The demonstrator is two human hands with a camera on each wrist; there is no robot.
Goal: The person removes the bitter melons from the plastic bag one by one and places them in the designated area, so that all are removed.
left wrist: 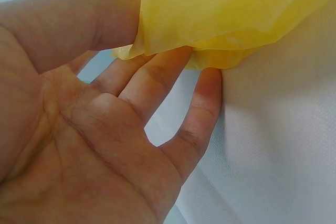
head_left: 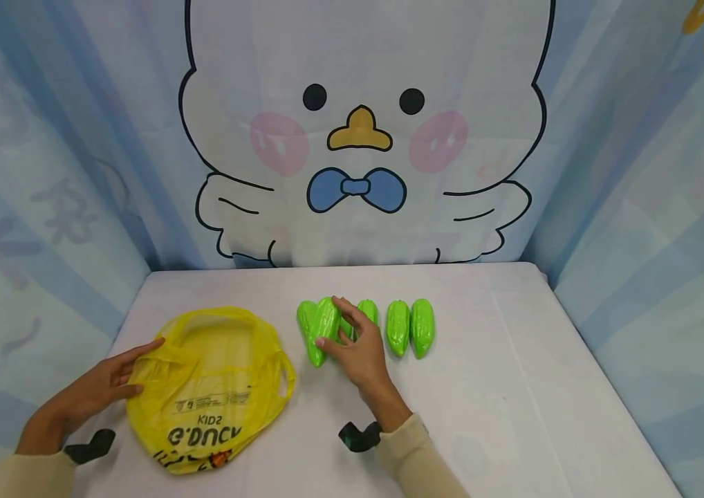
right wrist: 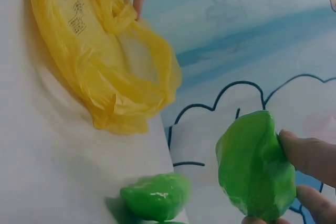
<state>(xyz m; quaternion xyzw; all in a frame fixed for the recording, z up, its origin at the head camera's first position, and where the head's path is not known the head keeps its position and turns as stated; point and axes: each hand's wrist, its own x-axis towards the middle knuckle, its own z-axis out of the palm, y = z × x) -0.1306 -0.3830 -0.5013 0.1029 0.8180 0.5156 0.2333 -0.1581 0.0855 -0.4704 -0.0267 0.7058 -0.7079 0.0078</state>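
My left hand [head_left: 99,380] pinches the rim of a yellow plastic bag [head_left: 221,373] printed with G.DUCK KIDS lettering. In the left wrist view the thumb lies over the bag's film [left wrist: 236,9], with fingertips beneath it. My right hand [head_left: 361,353] grips a glossy, ridged green toy vegetable [head_left: 326,321], shaped like a bitter melon, between thumb and fingers. The right wrist view shows this held toy [right wrist: 254,166] raised off the table. Beside it lies a similar toy [head_left: 306,318]; others behind the hand are partly hidden.
Two more green toys [head_left: 398,328] lie side by side right of my right hand. A white cloth covers the table [head_left: 514,415]. Printed curtains [head_left: 358,228] with a cartoon duck stand at the back and both sides.
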